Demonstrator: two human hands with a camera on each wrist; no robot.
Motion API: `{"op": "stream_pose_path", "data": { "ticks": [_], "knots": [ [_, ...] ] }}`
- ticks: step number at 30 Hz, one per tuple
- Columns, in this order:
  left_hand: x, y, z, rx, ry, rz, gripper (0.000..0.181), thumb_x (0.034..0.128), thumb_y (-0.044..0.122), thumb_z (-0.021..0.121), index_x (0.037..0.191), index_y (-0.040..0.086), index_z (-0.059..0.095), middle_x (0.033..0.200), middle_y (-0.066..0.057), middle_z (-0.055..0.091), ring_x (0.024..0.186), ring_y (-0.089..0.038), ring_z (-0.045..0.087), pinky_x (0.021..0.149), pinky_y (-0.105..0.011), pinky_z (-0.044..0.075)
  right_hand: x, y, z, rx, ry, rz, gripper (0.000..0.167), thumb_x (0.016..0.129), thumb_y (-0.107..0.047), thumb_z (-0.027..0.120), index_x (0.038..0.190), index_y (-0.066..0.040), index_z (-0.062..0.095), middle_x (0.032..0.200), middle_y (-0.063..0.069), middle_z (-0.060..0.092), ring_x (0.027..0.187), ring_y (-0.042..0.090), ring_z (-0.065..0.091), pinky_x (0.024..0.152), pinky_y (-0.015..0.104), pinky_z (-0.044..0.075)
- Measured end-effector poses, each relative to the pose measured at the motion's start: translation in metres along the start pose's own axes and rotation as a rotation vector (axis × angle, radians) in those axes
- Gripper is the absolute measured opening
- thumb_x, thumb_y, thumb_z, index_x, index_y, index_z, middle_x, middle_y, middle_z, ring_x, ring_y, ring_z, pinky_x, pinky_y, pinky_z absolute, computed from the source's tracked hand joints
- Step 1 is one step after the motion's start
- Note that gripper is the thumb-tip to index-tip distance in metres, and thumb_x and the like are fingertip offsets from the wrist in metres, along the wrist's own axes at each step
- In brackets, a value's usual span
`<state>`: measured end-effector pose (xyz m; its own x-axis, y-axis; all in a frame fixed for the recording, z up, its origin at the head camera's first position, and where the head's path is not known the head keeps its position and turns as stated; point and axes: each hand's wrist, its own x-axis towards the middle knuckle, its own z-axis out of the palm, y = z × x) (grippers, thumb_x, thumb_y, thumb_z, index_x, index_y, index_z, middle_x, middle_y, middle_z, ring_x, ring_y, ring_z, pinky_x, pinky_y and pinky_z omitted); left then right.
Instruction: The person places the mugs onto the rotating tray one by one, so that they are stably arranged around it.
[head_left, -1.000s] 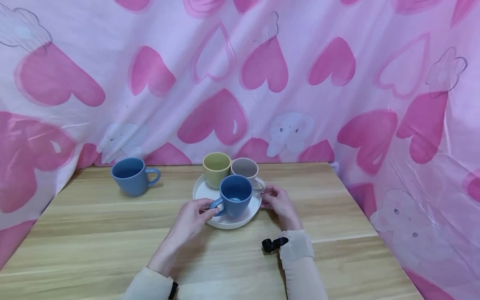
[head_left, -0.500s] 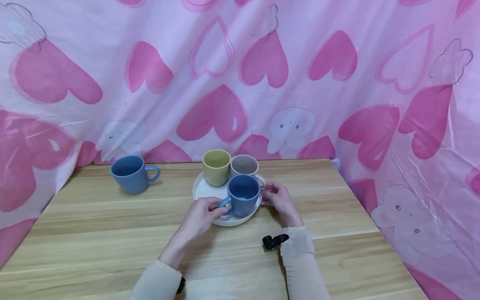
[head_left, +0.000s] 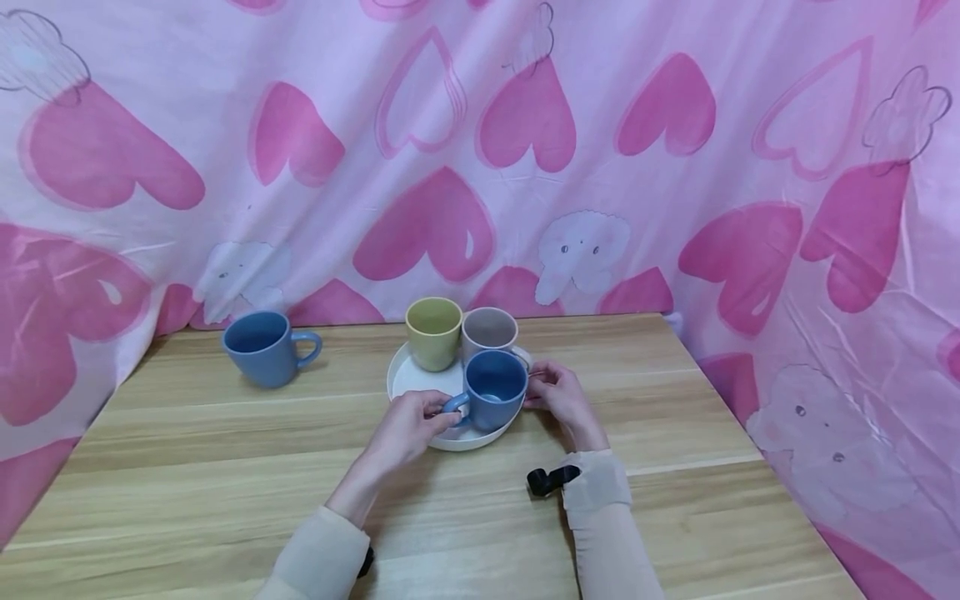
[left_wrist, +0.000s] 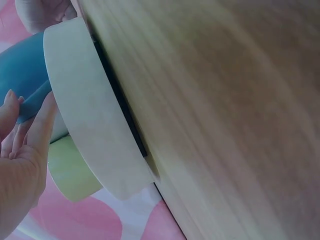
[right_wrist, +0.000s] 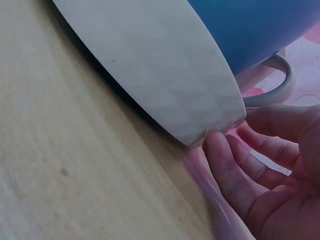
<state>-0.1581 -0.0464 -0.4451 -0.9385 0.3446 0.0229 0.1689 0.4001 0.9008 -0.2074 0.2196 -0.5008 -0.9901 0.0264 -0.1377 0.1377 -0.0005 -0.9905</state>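
My left hand [head_left: 405, 429] pinches the handle of a blue mug [head_left: 497, 404], which stands at the front right of a round white plate [head_left: 420, 379]. In the left wrist view, the thumb and fingers of that hand lie on either side of the handle [left_wrist: 35, 104]. My right hand [head_left: 562, 400] holds the plate's right edge; the right wrist view shows thumb and forefinger against its faceted wall [right_wrist: 160, 65]. Behind the blue mug on the plate are a yellow-green cup [head_left: 433, 346] and a greyish mug [head_left: 489, 327], whose handle [right_wrist: 285, 87] is close above the right fingers.
A second blue mug [head_left: 266, 358] stands apart at the table's back left, handle to the right. The wooden table [head_left: 187, 483] ends at a pink heart-patterned cloth [head_left: 427, 225] behind and to the right.
My left hand has slid the blue mug rightward across the plate, towards the right edge and the greyish mug. The right hand has stayed at the plate's edge.
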Motion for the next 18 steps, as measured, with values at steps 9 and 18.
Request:
{"op": "stream_pose_path", "data": {
  "ticks": [9,18],
  "knots": [
    [0.0030,-0.0014,-0.0005,0.008,-0.024,-0.019,0.011,0.0893,0.008,0.071,0.100,0.005,0.074,0.090,-0.007,0.072,0.077,-0.013,0.059,0.063,-0.024,0.045,0.0003,0.0012,-0.0003,0.009,0.007,0.000,0.024,0.091,0.008,0.057,0.114,0.006,0.057,0.096,0.015,0.061,0.075,0.020,0.063,0.068,0.033,0.059],
    [0.0031,-0.0021,-0.0019,-0.008,-0.044,-0.019,0.017,0.0893,0.010,0.072,0.105,0.004,0.071,0.093,-0.001,0.071,0.086,-0.013,0.065,0.081,-0.031,0.054,0.0001,0.0006,0.0003,0.011,-0.002,-0.022,0.024,0.090,0.009,0.056,0.114,0.008,0.056,0.096,0.015,0.061,0.073,0.019,0.063,0.066,0.034,0.059]
  ]
}}
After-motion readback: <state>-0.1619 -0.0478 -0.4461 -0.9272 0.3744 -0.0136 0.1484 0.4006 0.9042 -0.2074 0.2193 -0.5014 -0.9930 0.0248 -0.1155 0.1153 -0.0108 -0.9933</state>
